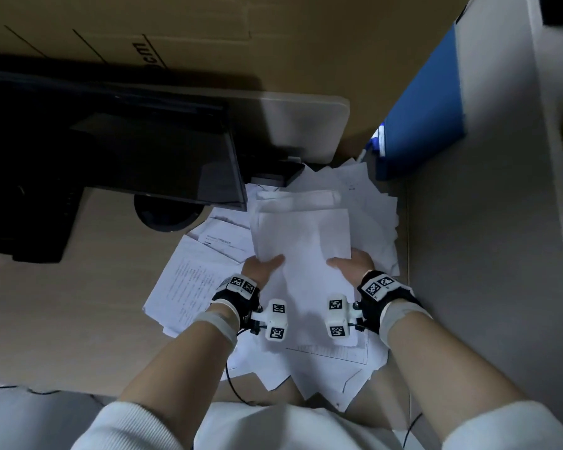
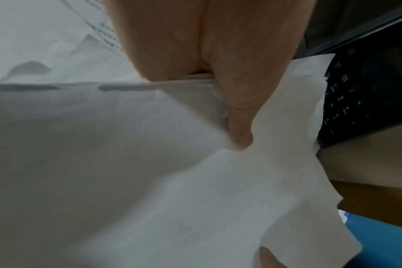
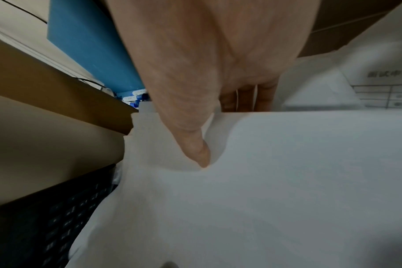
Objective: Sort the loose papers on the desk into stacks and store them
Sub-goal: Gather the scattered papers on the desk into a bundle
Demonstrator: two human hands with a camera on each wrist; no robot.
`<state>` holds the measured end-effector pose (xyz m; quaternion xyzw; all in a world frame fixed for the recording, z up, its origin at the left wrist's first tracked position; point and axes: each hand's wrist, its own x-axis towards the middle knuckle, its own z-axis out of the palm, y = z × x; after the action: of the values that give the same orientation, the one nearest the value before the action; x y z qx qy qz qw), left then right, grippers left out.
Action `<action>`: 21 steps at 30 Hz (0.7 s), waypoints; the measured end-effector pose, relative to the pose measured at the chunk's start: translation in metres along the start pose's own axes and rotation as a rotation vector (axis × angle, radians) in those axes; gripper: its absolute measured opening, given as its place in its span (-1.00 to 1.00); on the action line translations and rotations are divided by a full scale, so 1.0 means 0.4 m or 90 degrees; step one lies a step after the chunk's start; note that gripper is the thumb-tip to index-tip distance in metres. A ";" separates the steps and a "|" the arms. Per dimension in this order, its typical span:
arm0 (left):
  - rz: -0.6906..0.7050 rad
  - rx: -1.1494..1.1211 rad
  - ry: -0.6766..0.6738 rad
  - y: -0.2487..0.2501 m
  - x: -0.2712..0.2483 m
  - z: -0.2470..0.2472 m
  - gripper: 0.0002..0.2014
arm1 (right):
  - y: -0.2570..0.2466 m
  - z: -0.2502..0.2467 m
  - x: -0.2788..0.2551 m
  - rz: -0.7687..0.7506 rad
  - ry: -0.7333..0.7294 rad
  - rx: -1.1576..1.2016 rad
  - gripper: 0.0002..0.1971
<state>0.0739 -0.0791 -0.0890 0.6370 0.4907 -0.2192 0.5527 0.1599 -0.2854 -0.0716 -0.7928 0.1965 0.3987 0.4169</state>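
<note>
A stack of white sheets (image 1: 301, 235) is held above the desk by both hands. My left hand (image 1: 262, 266) pinches its near left edge, thumb on top, the other fingers hidden beneath. My right hand (image 1: 351, 263) pinches the near right edge the same way. In the left wrist view the left thumb (image 2: 239, 127) presses into the held stack (image 2: 195, 181). In the right wrist view the right thumb (image 3: 195, 145) dents the held stack (image 3: 264, 181), with fingers (image 3: 246, 98) under it. Loose papers (image 1: 189, 280) lie scattered beneath and around the stack.
A dark monitor (image 1: 111, 147) on a round base (image 1: 168, 216) stands at the left, close to the stack's far left corner. A blue folder (image 1: 426, 118) leans at the right against a grey partition (image 1: 485, 254). Brown cardboard (image 1: 208, 34) fills the back. A keyboard (image 2: 356, 94) lies nearby.
</note>
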 end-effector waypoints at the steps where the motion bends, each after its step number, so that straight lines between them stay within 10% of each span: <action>1: -0.002 -0.012 -0.002 0.000 0.001 0.003 -0.40 | -0.002 0.002 0.005 -0.027 0.017 0.007 -0.72; 8: -0.009 -0.118 -0.017 0.070 0.032 0.055 -0.45 | -0.101 -0.046 0.061 -0.144 0.131 -0.132 -0.62; 13: -0.034 -0.158 0.022 0.079 0.089 0.061 -0.24 | -0.133 -0.060 0.144 -0.044 0.112 -0.279 -0.22; 16: -0.031 -0.130 0.007 0.086 0.093 0.048 -0.49 | -0.113 -0.068 0.167 0.027 0.119 -0.237 0.10; 21: -0.016 -0.118 -0.040 0.087 0.082 0.063 -0.80 | -0.090 -0.080 0.170 0.071 0.059 -0.242 -0.09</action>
<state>0.1245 -0.0863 -0.1064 0.5694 0.4993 -0.1999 0.6217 0.2391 -0.2893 -0.0969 -0.8625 0.1805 0.4144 0.2277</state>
